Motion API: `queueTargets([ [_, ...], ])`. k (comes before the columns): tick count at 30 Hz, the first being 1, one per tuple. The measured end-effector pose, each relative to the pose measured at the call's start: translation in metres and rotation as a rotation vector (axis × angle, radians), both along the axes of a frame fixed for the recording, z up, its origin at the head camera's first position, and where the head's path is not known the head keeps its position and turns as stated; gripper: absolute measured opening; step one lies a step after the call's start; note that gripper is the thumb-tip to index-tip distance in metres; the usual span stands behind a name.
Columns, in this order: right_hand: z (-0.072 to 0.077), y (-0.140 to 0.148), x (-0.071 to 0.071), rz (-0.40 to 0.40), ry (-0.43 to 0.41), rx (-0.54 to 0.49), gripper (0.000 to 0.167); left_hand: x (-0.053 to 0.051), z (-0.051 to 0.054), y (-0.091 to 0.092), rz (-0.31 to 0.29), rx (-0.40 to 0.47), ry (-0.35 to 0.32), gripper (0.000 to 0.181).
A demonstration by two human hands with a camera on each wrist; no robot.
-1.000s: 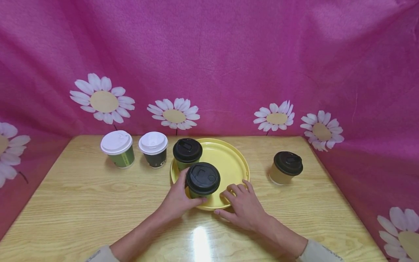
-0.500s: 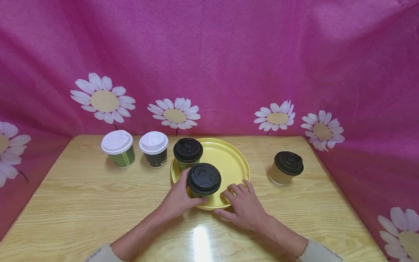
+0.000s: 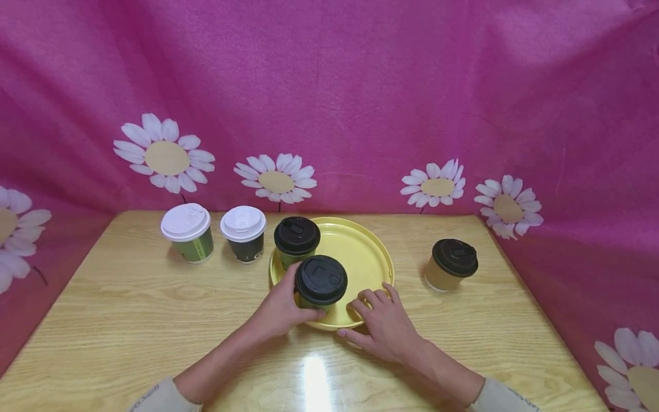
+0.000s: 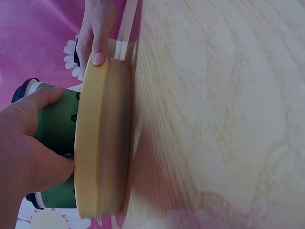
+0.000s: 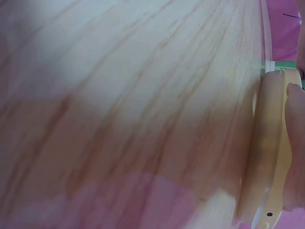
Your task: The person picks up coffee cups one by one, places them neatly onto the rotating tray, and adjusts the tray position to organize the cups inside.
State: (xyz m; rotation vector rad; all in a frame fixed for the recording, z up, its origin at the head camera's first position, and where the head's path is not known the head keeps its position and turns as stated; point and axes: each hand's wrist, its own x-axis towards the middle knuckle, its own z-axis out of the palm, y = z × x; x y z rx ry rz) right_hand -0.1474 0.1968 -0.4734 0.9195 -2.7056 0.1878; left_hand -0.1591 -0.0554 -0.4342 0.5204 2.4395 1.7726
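Fingers of the left hand [image 3: 278, 309] curl widely around the green cup [image 4: 55, 125], upright inside the yellow tray [image 3: 357, 254], just beside a second cup [image 3: 297, 236]. The right hand [image 3: 386, 327] grips the rim [image 3: 378, 241] with bent fingers. I think one should squeeze gently, keep off the lid [image 3: 321, 277], and steady the tray.

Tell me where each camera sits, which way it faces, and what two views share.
Head: on the head, facing forward and down at the tray and held cup; left hand, right hand, forearms and sleeves show.
Left wrist: on that wrist, looking across the table at the tray's side and held cup; both hands show.
Right wrist: on that wrist, looking along the table toward the tray's side; mainly part of the right hand shows.
Both wrist views share the tray and table.
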Motion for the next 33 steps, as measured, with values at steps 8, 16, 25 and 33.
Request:
queueTargets([
  [8, 0.0020, -0.0013, 0.0014, -0.003, -0.004, 0.010, 0.055, 0.0011, 0.0016, -0.0006, 0.032, -0.013, -0.001, 0.094],
  [16, 0.0010, -0.0018, 0.0015, -0.004, 0.004, 0.004, 0.053, 0.0024, 0.0053, -0.0013, 0.077, -0.075, -0.005, 0.094],
  [25, 0.0010, -0.0022, 0.0024, -0.004, 0.014, -0.002, 0.054, 0.0013, 0.0073, -0.0035, 0.110, -0.120, 0.027, 0.091],
  [33, 0.0010, -0.0020, 0.0016, 0.000, 0.014, -0.003, 0.053, 0.0011, 0.0076, -0.0052, 0.118, -0.128, 0.022, 0.092],
])
